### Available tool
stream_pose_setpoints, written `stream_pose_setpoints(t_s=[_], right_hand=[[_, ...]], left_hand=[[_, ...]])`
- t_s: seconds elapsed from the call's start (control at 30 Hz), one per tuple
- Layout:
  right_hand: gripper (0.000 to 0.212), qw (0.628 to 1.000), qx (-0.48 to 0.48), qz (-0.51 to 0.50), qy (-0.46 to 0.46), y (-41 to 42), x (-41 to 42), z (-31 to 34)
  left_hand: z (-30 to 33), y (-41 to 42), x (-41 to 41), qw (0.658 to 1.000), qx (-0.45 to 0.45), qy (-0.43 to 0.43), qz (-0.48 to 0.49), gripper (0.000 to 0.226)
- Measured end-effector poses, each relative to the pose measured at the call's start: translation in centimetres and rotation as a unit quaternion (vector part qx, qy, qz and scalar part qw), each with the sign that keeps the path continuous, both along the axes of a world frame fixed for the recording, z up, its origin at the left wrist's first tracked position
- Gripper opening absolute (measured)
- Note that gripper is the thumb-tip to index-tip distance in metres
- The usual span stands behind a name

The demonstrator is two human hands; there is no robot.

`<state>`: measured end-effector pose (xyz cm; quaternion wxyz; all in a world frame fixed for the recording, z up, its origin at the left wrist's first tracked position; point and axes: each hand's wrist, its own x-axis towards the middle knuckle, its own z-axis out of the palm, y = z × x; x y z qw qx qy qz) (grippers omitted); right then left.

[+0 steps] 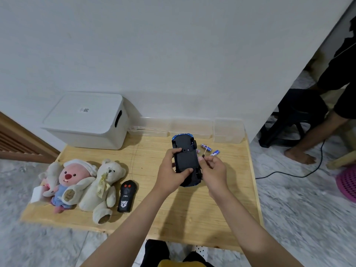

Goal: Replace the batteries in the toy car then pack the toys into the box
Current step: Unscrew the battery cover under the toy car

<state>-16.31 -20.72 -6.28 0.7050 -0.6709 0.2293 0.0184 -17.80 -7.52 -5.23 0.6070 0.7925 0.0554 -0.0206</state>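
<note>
A pale wooden table [221, 209] bears a lidded white plastic box [84, 122] at its far left. Above its middle, the left hand [169, 174] grips an upturned blue toy car [186, 160]; the right hand [214, 171] pinches a thin screwdriver [205, 151]. Small blue batteries [210, 149] lie just beyond.

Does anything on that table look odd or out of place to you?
Only the toy car: it is upside down, black underside up, held by the left hand while the right hand holds a small screwdriver. Loose batteries lie scattered beside it. Nothing looks spilled or broken.
</note>
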Motion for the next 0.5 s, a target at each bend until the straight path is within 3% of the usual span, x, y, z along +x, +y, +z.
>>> stream_pose_setpoints(t_s=[0.23, 0.37, 0.5], right_hand=[[0.009, 1.000, 0.006, -0.001, -0.001, -1.3, -0.3, 0.9], [0.002, 0.994, -0.045, 0.000, -0.104, -2.4, -0.8, 3.5], [0.016, 0.982, -0.058, 0.006, -0.177, -2.7, -1.4, 5.2]], left_hand=[[1.6, -0.5, 0.0, 0.998, -0.054, 0.028, 0.002, 0.067], [2.1, -1.1, -0.1, 0.996, -0.073, 0.041, 0.022, 0.065], [2.8, -1.7, 0.0, 0.995, -0.086, 0.041, 0.027, 0.061]])
